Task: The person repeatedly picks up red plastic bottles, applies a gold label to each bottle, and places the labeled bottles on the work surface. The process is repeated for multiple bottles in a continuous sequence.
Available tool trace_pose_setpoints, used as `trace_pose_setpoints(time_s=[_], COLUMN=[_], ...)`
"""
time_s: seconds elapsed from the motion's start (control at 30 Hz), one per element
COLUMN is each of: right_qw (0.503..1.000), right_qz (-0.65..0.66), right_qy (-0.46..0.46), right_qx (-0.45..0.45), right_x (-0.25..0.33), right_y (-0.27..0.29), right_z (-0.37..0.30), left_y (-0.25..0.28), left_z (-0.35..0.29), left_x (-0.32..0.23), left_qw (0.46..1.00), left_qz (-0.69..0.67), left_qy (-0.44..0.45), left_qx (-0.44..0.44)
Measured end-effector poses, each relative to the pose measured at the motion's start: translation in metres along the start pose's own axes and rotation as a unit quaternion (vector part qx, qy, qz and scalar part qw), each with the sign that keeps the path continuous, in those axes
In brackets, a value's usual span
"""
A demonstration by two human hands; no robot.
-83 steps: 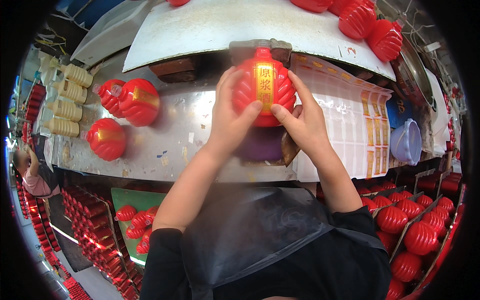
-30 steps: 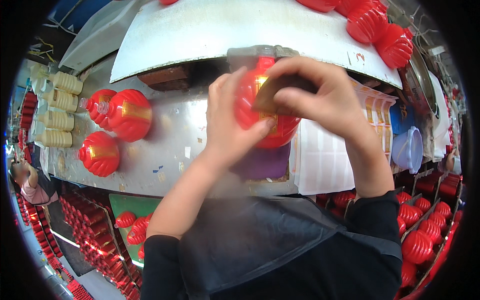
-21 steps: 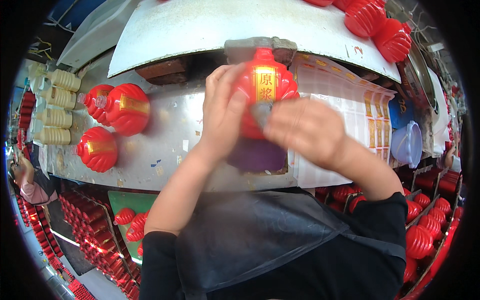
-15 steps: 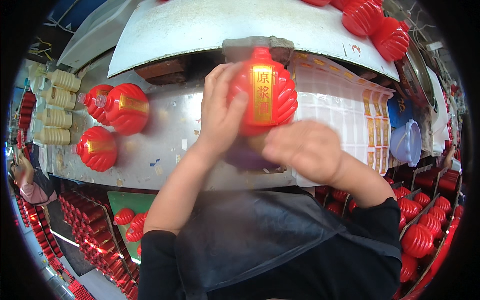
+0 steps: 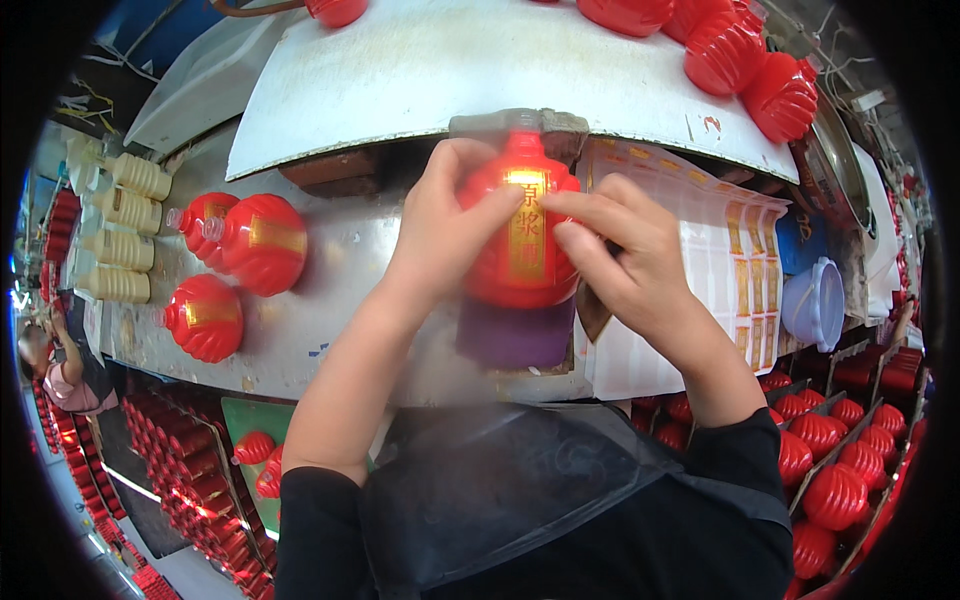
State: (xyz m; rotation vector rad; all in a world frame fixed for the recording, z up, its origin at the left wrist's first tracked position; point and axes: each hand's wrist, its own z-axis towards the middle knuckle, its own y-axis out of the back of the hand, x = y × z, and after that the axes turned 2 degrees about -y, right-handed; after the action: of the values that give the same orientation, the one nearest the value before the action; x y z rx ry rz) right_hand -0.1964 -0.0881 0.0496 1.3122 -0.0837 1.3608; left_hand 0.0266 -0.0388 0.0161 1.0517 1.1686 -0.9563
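Currently, head view: red bottle, neck pointing away, sits between near edge of worktable and white board. Left hand grips its left side, thumb on gold label; right hand has forefinger on label. Brown flat piece beneath it; whether gripped, cannot tell.
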Motion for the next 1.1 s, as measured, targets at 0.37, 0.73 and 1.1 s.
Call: trace_pose_setpoints(time_s=[0.37, 0.73, 1.1], right_qw=[0.997, 0.899, 0.997], right_qz=[-0.023, 0.344, 0.078], right_qy=[-0.062, -0.271, -0.004], right_qx=[0.037, -0.001, -0.013], right_x=[-0.006, 0.007, -0.014], right_y=[-0.003, 0.025, 0.017], right_z=[0.014, 0.049, 0.081], left_y=[-0.011, -0.013, -0.004], left_z=[0.011, 0.006, -0.007], left_x=[-0.018, -0.017, -0.008], left_qw=[0.986, 0.987, 0.998], left_qz=[-0.119, -0.093, -0.039], left_qy=[0.108, 0.117, 0.048], left_qx=[-0.048, -0.054, 0.014])
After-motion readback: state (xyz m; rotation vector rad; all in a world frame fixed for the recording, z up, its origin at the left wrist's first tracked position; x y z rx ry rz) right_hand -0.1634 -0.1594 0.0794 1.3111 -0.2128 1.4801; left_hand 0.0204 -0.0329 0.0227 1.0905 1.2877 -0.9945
